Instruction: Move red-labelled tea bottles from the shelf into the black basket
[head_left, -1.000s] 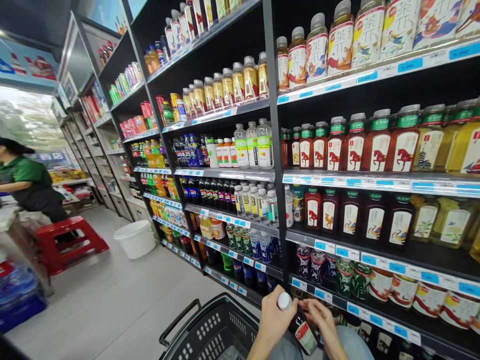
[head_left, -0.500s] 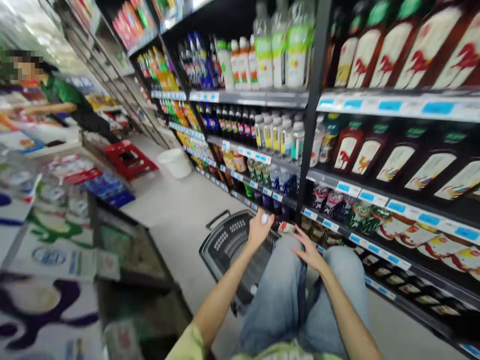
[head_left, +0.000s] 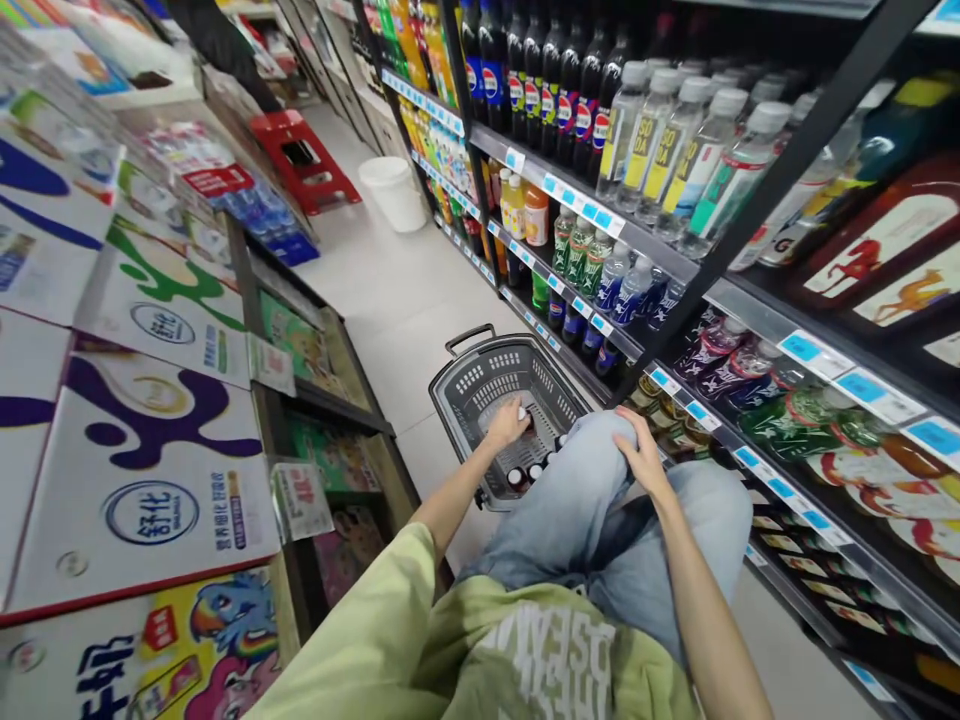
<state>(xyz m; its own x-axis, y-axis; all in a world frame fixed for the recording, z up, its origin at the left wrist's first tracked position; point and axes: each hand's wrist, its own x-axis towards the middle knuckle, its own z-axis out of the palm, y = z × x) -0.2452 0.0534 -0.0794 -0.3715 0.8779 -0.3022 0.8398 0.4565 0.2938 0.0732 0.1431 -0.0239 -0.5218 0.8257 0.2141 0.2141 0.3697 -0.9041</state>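
A grey plastic shopping basket (head_left: 466, 398) stands on the floor in front of my knees. My left hand (head_left: 507, 424) reaches down into it, fingers closed around a dark bottle (head_left: 531, 424) with a white cap. Much of that bottle is hidden by the hand. Several more dark bottles with white caps (head_left: 517, 478) are in the near part of the basket, partly covered by my leg. On my knee (head_left: 600, 450) rests my right hand (head_left: 637, 446), its fingers stretched out and holding nothing.
A drinks shelf (head_left: 667, 255) with several rows of bottles runs along the right. Stacked milk cartons (head_left: 161, 470) stand at the left. Farther up the aisle are a white bucket (head_left: 394, 195) and a red stool (head_left: 304, 160), with a person's dark-clothed leg beside it.
My left hand has lowered the bottle from above the basket down into it. My right hand has moved off the bottle's label end onto my knee. The view has tilted down.
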